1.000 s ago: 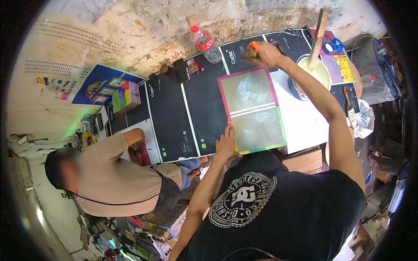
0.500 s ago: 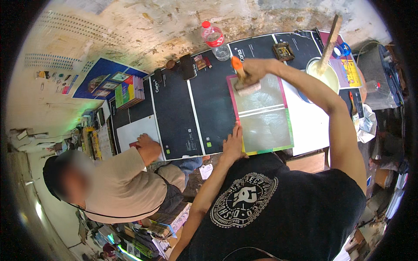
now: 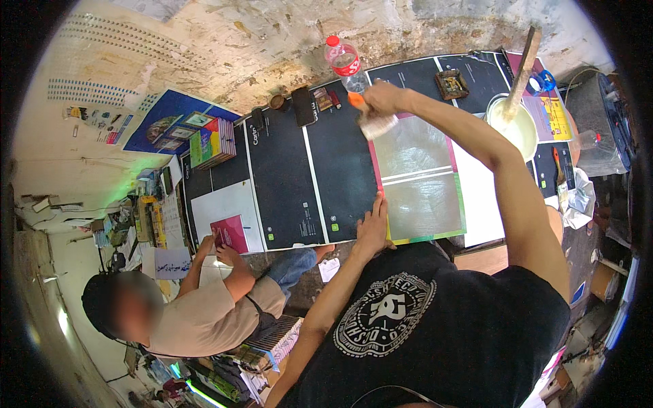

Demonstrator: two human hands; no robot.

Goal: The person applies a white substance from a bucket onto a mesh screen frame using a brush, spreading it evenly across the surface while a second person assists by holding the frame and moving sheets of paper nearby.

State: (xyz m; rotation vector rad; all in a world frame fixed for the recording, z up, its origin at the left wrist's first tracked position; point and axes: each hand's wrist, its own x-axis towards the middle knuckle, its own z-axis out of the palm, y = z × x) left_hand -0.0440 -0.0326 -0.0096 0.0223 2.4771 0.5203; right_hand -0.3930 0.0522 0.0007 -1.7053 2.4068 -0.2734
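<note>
head view: a person's right hand (image 3: 382, 97) grips an orange-handled brush (image 3: 371, 117), its bristles on the far left corner of a glossy, pink-edged sheet (image 3: 418, 178) lying flat on the black-covered worktable (image 3: 286, 183). the left hand (image 3: 373, 228) presses on the sheet's near left corner, fingers spread. a white bowl (image 3: 527, 132) with a wooden stick sits just right of the sheet. a plastic bottle (image 3: 345, 62) stands beyond. a seated co-worker's hands (image 3: 218, 248) handle a pink card (image 3: 230, 232).

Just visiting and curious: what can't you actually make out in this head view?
- Brush: its bristles blur against the glossy sheet, and the right hand covers the handle.
- Left hand: palm hidden, pressed on the sheet's edge.
- Bowl: contents unclear, too small.
- Co-worker's pink card: detail too small.
</note>
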